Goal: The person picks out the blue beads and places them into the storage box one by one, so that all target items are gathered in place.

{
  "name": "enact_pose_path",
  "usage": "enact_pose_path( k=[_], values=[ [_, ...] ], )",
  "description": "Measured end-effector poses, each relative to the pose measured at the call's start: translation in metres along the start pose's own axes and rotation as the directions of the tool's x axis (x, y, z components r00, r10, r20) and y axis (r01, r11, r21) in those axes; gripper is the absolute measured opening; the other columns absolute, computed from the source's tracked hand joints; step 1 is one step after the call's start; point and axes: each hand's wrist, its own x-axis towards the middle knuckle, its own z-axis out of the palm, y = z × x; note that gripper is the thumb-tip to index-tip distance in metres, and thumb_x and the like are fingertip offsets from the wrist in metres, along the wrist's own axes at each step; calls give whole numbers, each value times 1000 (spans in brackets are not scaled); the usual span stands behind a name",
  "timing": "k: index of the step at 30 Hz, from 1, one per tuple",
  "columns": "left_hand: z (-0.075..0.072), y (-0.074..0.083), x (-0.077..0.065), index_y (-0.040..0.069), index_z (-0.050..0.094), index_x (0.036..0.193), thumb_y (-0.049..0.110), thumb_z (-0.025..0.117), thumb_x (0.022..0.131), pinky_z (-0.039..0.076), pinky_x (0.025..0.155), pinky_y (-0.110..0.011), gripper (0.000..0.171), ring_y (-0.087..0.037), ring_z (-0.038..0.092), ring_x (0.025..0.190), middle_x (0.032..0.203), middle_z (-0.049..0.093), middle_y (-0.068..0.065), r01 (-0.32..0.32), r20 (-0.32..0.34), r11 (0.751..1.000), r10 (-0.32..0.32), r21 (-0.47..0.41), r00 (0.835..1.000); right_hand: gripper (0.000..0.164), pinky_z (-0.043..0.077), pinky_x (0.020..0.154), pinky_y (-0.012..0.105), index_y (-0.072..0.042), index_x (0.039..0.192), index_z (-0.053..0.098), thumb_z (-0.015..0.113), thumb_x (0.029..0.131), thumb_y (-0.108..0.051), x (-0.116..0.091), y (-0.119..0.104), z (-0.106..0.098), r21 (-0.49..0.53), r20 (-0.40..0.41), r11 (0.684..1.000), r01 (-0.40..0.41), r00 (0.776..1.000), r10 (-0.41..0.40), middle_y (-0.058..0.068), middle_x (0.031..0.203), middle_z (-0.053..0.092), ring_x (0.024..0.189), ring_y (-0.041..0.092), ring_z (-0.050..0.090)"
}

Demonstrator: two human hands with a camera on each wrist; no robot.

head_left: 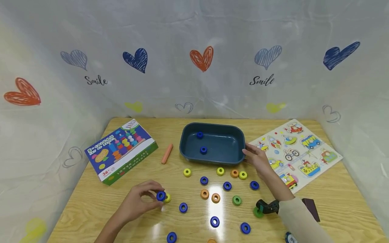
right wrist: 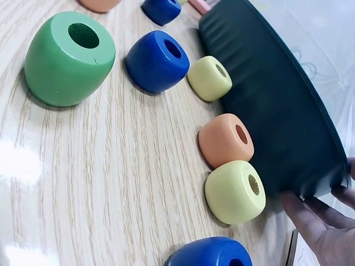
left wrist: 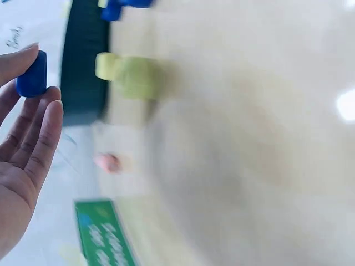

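Note:
My left hand (head_left: 140, 201) pinches a blue bead (head_left: 161, 195) between thumb and fingertips, above the table's left half. In the left wrist view the same blue bead (left wrist: 32, 76) shows side-on, the other fingers spread below it. A yellow bead (head_left: 167, 197) lies just behind it in the head view. My right hand (head_left: 258, 158) grips the right end of a dark blue-green tray (head_left: 226, 145), thumb at the rim. Two blue beads, one nearer the back (head_left: 199, 135) and one nearer the front (head_left: 203, 150), lie in the tray's left part. In the right wrist view fingers (right wrist: 310, 221) touch the tray's corner.
Loose blue, yellow, orange and green beads (head_left: 236, 200) are scattered before the tray. An orange stick (head_left: 166, 154) and a toy box (head_left: 121, 152) lie left. At right are a picture puzzle board (head_left: 291, 152) and a dark flat block (head_left: 311, 209). A curtain (head_left: 194, 91) hangs behind.

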Motion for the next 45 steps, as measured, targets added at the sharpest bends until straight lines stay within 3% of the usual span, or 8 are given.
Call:
enact_pose_path(
  k=[6,11,15,19,26,35,41,45],
  values=[
    [2,30,56,8,67,105,-1,75,75,54,70,-37,33,-21,58,92,106,61,-7,-105,8,994,105,-8,994,51,46,91,37,0,142,32,50,97,-16,0,2,4,-3,-4,1000,2,1000,-2,19,142,35,123,32,42],
    [4,57,94,0,65,104,-3,72,77,52,74,-44,29,-27,57,94,105,61,-15,-135,55,991,135,0,989,50,45,91,38,0,141,33,50,96,-14,0,2,7,3,-5,1000,0,1000,0,19,141,36,123,32,42],
    [10,46,123,-1,65,106,0,73,77,51,74,-48,31,-30,57,91,105,60,-15,-148,52,989,147,25,988,49,45,91,39,-1,142,33,49,97,-13,0,0,7,13,-6,1000,1,1000,-1,19,142,35,123,32,41],
    [14,30,155,5,66,109,7,76,77,52,74,-43,34,-25,57,93,104,62,-9,-151,16,987,151,45,988,49,46,90,38,0,142,33,49,97,-13,0,-1,5,12,-12,1000,5,1000,-5,19,142,35,123,32,41],
    [20,35,199,6,67,109,14,77,76,51,74,-30,35,-16,59,93,101,62,-2,-104,-33,990,107,92,994,50,46,91,38,-1,142,32,49,97,-14,0,2,6,26,-15,1000,-1,1000,1,19,142,35,123,32,42],
    [28,41,227,4,67,110,14,78,75,51,76,-30,37,-18,59,91,101,65,-3,-38,-77,995,45,97,996,52,45,91,38,0,142,30,49,97,-15,1,4,6,15,-17,1000,5,1000,-5,19,142,35,122,32,43],
    [31,40,230,6,59,122,13,79,74,41,94,-40,52,-29,53,109,114,61,-11,-94,-108,987,109,127,988,51,45,91,38,-1,143,30,49,97,-15,1,2,3,15,-14,1000,6,1000,-6,19,142,35,122,32,42],
    [31,40,230,9,58,123,14,80,74,40,94,-37,54,-25,53,109,113,62,-9,-97,-120,985,115,142,986,51,46,90,37,0,143,30,48,97,-14,0,1,2,12,-17,1000,9,1000,-9,19,142,35,122,33,43]
  ],
)
